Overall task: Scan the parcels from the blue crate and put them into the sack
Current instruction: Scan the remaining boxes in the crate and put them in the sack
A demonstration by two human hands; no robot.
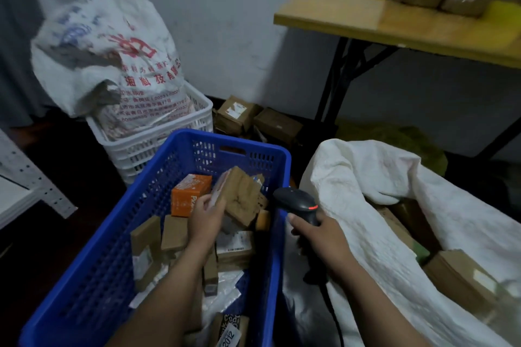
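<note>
Now both hands are full

Left hand [207, 217] curls round a tilted brown parcel [242, 197] over the others inside the crate [231, 144]. Right hand [321, 236] grips the scanner [298, 203], just beside the parcel at its 3 o'clock. Sack [366, 177] gapes at the right hand's 3 o'clock.

I see the blue crate [98, 262] as hard moulded plastic with a slight sheen, and the white crate [158, 146] looks the same. The brown parcel [242, 194] is matt, creased cardboard; the orange box [189, 194] is smoother card. The sack [366, 177] is crinkled white woven cloth, matt. The scanner [296, 201] is matt black plastic. The surface [394, 22] looks like smooth wood.
</note>
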